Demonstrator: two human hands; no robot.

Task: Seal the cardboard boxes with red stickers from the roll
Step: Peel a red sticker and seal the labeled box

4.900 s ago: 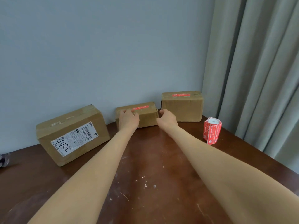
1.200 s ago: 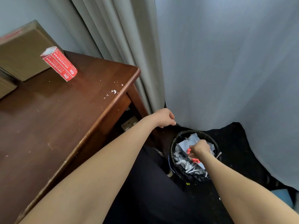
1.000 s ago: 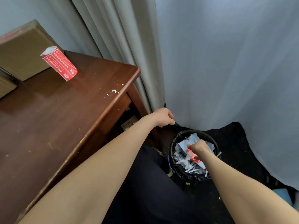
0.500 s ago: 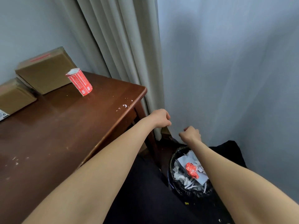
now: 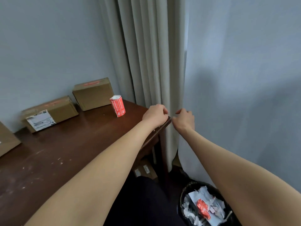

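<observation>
A: How far are we getting?
B: We're seeing red strips on the far box [image 5: 93, 93] and middle box [image 5: 50, 111] along the tabletop's [image 5: 65, 152] back edge. Third box [image 5: 6, 141], left edge, top hidden, probably remaining.
A: Hands? Roll?
B: Roll [image 5: 117, 106] is standing near the back right corner. Left hand [image 5: 154, 115] is hovering at that corner, fingers tucked, contents we can't tell. Right hand [image 5: 184, 119] is curling loosely, empty, past the edge. Mid-tabletop is giving us room.

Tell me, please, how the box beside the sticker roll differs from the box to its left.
The right box, beside the roll, stands taller with a plain front; the middle box sits lower and bears a white label. Both are brown cardboard with a red sticker on top.
</observation>
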